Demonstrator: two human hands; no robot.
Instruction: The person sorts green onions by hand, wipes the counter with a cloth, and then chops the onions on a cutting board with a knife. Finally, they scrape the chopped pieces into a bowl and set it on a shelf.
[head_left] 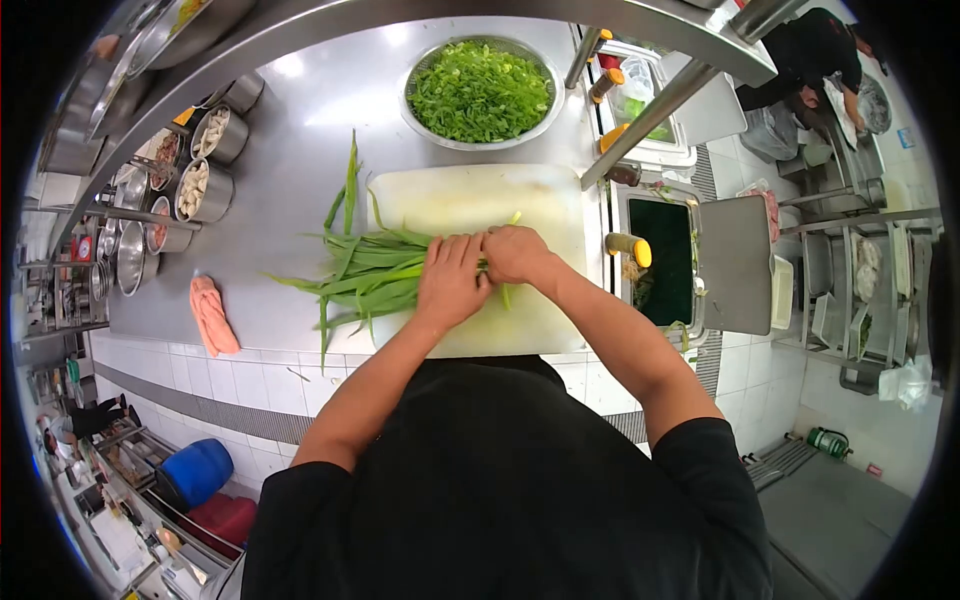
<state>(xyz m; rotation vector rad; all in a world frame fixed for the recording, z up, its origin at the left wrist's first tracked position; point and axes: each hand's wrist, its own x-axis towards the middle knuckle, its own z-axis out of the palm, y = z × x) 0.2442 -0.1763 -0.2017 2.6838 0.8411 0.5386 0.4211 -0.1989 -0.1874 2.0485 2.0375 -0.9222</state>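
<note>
A bunch of long scallion greens (pixel 375 268) lies across the left part of a white cutting board (pixel 475 190), its leaf tips hanging past the board's left edge. Over the bunch, my left hand (pixel 455 278) is closed with its fingers pressed on the leaves. My right hand (pixel 515 254) is curled right beside it, gripping the bunch at its right end; its fingertips are hidden. Short bits of stalk poke out above and below the right hand. Behind the board stands a metal colander (pixel 552 112) heaped with chopped greens (pixel 480 90).
A pink cloth (pixel 212 315) lies left on the steel counter (pixel 290 200). Metal pots (pixel 215 190) with food stand at the far left. Right of the board are an open dark-filled bin (pixel 660 250) and yellow-ended handles (pixel 630 248). A steel shelf rail (pixel 440 12) crosses overhead. Another person (pixel 805 60) works far right.
</note>
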